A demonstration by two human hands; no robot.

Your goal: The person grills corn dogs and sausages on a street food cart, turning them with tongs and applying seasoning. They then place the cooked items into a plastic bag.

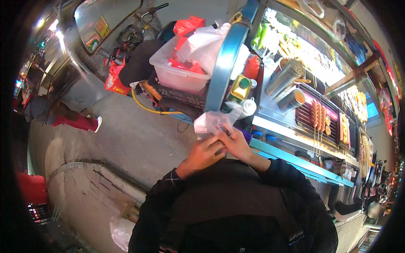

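Note:
Close together in front of my chest, my left hand [204,155] and my right hand [238,144] both grip a thin translucent plastic bag [210,122]. The bag sticks out beyond my fingers, beside a blue metal post [221,72]. What the bag contains cannot be made out. To the right, sausages on skewers [317,115] lie on a grill [300,118], with steel shaker cans [289,76] behind them. A white-capped bottle [249,107] and a yellow can with a green cap [241,88] stand just beyond my right hand.
A translucent plastic tub [180,77] holds red and white bags past the post. A yellow hose [152,110] runs below it. Brightly lit skewered food [284,38] lies in a display at the upper right. A person in red trousers [72,121] is at the left.

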